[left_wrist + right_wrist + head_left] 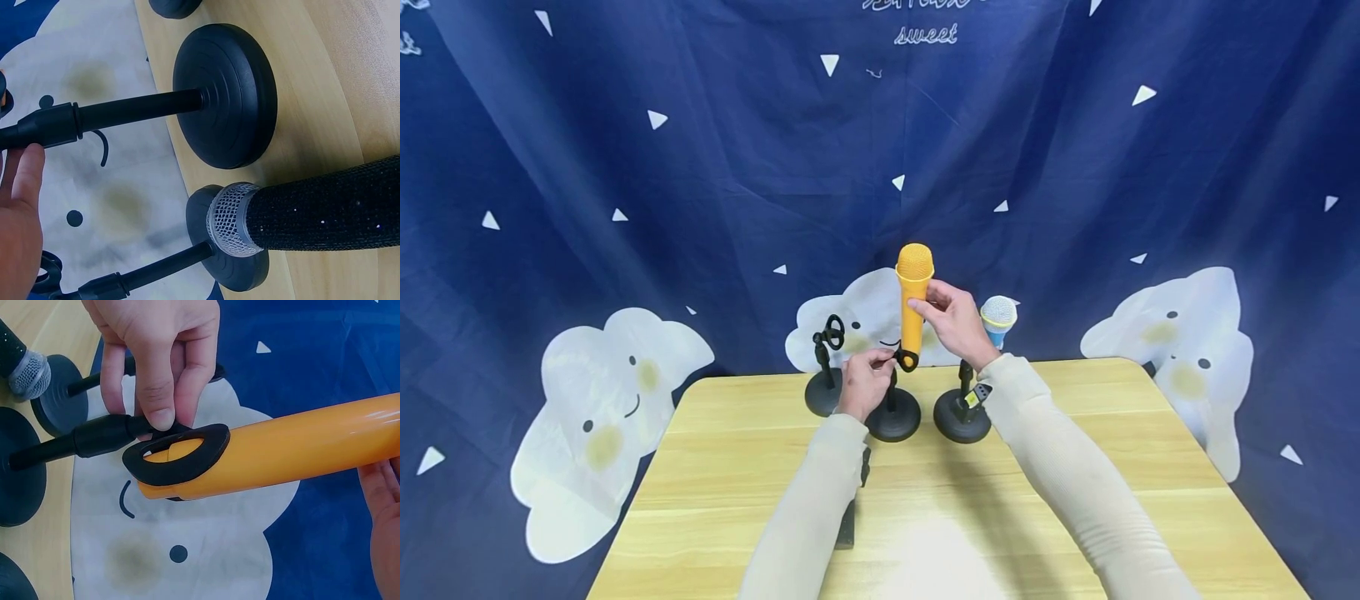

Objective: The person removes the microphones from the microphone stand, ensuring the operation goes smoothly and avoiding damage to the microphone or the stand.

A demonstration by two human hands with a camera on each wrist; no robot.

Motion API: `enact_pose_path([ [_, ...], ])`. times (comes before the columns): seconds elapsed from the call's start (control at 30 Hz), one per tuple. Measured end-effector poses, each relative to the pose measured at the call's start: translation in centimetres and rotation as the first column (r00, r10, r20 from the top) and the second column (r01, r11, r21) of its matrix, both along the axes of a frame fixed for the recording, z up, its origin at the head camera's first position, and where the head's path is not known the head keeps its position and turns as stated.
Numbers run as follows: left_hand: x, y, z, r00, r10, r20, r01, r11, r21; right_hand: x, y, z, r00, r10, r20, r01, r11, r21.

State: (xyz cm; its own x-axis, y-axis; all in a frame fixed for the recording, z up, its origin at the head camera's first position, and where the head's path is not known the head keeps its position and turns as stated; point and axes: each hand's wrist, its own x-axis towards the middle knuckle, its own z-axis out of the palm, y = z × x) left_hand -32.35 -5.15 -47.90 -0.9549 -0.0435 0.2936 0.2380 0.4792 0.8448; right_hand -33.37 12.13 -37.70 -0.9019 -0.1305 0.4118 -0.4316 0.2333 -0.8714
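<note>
A yellow microphone [912, 321] stands nearly upright over the middle black stand [895, 417]. Its lower end sits inside the stand's black ring clip [187, 472]. With thumb and fingers, my right hand [957, 323] grips the microphone's handle below the head. My left hand [867, 383] pinches the clip's joint at the top of the stand between thumb and fingers; the right wrist view shows this pinch closely. In the left wrist view, fingertips touch the stand's black pole collar [53, 125].
To the left is another black stand [823, 393] with a bare clip. A blue microphone with a white head [998, 312] is on the right stand [962, 421]. A sparkly black microphone [325, 206] is near the left arm. A dark blue curtain [737, 167] hangs behind the table.
</note>
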Motion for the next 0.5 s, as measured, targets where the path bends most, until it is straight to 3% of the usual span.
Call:
enact_pose_path([
  [0.5,-0.03,-0.07,-0.11,1.0,-0.007,-0.017,0.007,1.0,-0.011,0.16,-0.04,0.18,1.0,-0.004,0.008,0.004,1.0,0.007],
])
